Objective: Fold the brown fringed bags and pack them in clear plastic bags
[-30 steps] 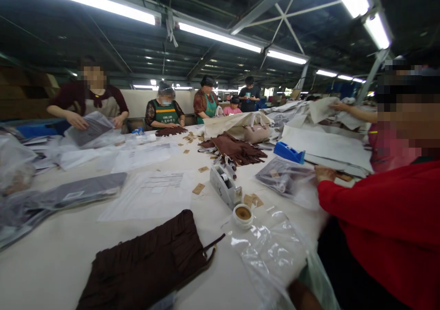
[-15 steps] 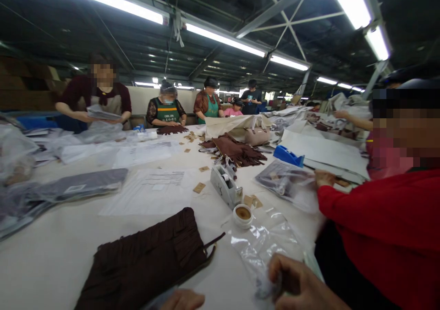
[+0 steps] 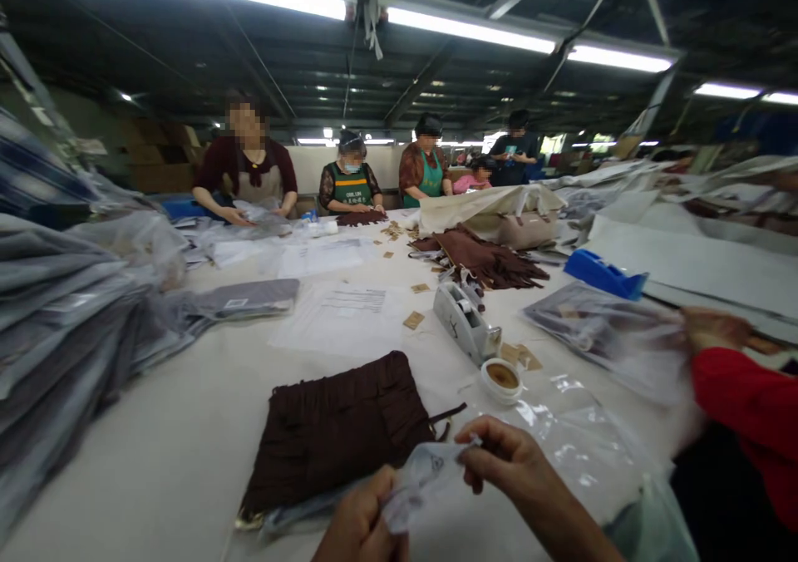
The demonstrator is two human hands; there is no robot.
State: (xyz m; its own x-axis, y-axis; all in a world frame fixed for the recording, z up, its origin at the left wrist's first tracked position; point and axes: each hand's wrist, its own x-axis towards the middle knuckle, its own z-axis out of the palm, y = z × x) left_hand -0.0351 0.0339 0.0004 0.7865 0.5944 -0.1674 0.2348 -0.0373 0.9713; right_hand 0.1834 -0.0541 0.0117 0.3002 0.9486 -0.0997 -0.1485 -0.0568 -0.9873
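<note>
My left hand [image 3: 365,516] is closed on the near edge of a thin translucent plastic bag [image 3: 416,480] with a small printed mark. My right hand [image 3: 502,456] pinches the same plastic at its upper right corner, thumb against fingers. Just beyond my hands lies a folded dark brown garment [image 3: 337,429] with a gathered edge and a thin tie at its right, some clear plastic showing under its front edge. To the right, a glossy clear plastic bag [image 3: 573,416] lies flat on the white table [image 3: 155,462].
A grey tape dispenser [image 3: 466,321] and a round white tub [image 3: 502,379] stand beyond my right hand. Bagged garments [image 3: 68,329] are piled at left. A co-worker's red sleeve [image 3: 745,396] reaches in at right near another bagged garment [image 3: 602,333]. A blue dispenser [image 3: 604,275] is farther back.
The view has swung to the right-hand side's loss, showing more of the left. My hands have come up and together, now stretching the plastic bag between them.
</note>
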